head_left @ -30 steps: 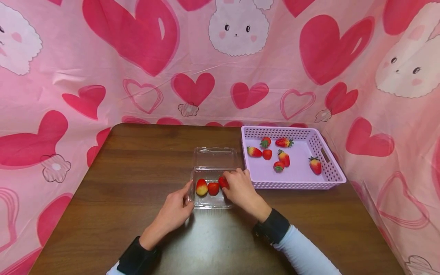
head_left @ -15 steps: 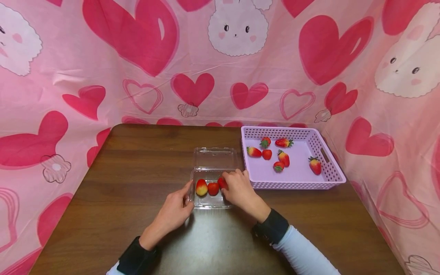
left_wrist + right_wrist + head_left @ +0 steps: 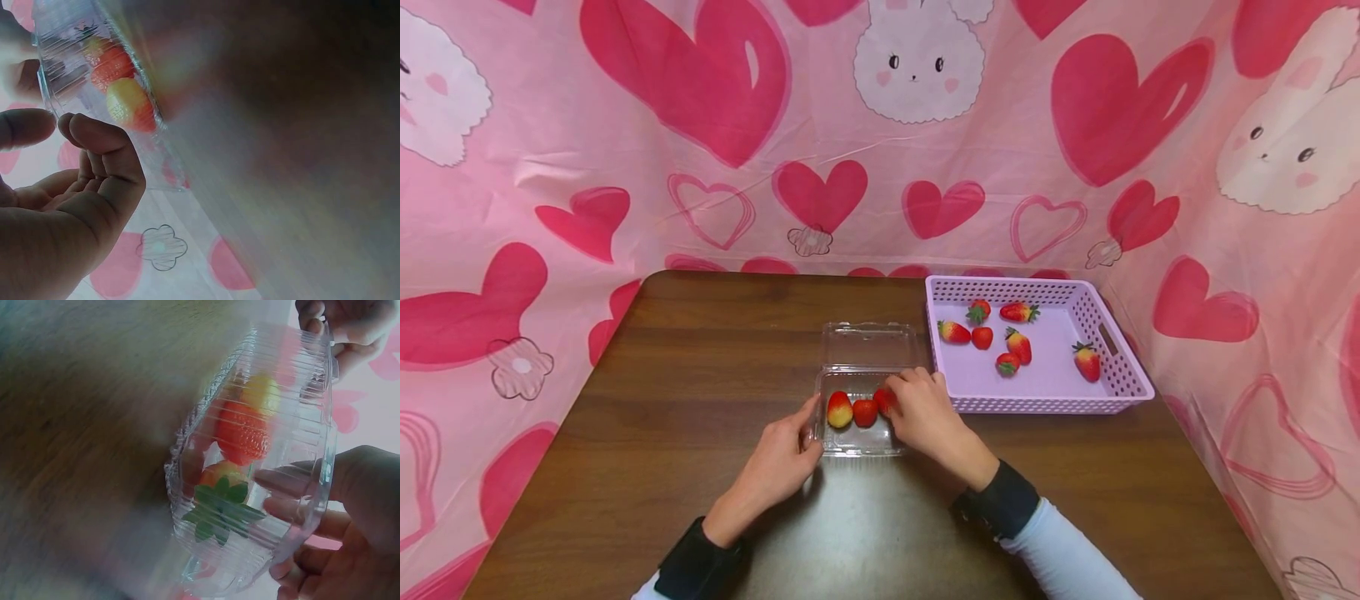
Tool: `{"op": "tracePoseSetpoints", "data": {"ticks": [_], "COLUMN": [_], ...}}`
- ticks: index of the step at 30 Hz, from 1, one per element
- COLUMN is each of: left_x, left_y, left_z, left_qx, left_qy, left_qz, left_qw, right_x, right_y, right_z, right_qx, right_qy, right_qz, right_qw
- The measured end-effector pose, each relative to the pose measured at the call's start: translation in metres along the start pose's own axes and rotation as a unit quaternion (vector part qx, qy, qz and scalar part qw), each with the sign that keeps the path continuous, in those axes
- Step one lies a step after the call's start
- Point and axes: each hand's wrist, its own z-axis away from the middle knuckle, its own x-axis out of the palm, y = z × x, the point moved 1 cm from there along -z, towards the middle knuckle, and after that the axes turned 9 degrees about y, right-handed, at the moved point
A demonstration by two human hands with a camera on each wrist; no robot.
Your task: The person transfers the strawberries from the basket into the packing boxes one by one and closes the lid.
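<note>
A clear plastic clamshell box (image 3: 857, 446) lies on the table with its lid folded back. Two strawberries sit side by side inside: a red-and-yellow one (image 3: 840, 410) at the left and a red one (image 3: 865, 413) beside it. At the box's left edge, my left hand (image 3: 778, 458) pinches the rim between thumb and fingers. My right hand (image 3: 925, 417) reaches over the right wall and holds a third strawberry (image 3: 883, 402) down in the box, against the middle one. Its green leaves (image 3: 220, 509) show through the ribbed plastic in the right wrist view; the fingers partly cover it from above.
To the right stands a lilac perforated basket (image 3: 1037, 406) with several strawberries (image 3: 1018, 346) in it, its near-left corner close to my right hand. The brown wooden table (image 3: 722, 333) extends around the box. A pink heart-patterned cloth (image 3: 820, 100) hangs behind and at the sides.
My right hand has shifted the third strawberry slightly left and toward me, closer to the middle one. The left hand keeps its place on the box.
</note>
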Motion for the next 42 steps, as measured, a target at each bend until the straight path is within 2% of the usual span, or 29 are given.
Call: {"op": "tracePoseSetpoints", "data": {"ticks": [7,25,30,37,42], "left_x": [0.000,0.000,0.000,-0.001,-0.001], "left_y": [0.000,0.001,0.002,0.002,0.003], "left_z": [-0.001,0.000,0.000,-0.001,0.001], "left_qx": [-0.005,-0.015,-0.015,-0.010,-0.020], "left_qy": [-0.008,-0.021,-0.021,-0.018,-0.023], "left_qz": [0.005,0.012,0.012,0.011,0.019], "left_qw": [0.9999,0.9996,0.9996,0.9997,0.9993], "right_x": [-0.005,-0.015,-0.019,-0.031,-0.041], "right_y": [0.002,0.000,0.001,0.008,0.016], "right_z": [0.003,-0.001,-0.004,-0.008,-0.011], "right_qx": [-0.009,0.005,0.000,0.030,0.030], "right_qy": [0.025,0.037,0.048,0.055,0.077], "right_qz": [-0.028,-0.084,-0.080,-0.086,-0.072], "right_qw": [0.999,0.996,0.996,0.994,0.994]}}
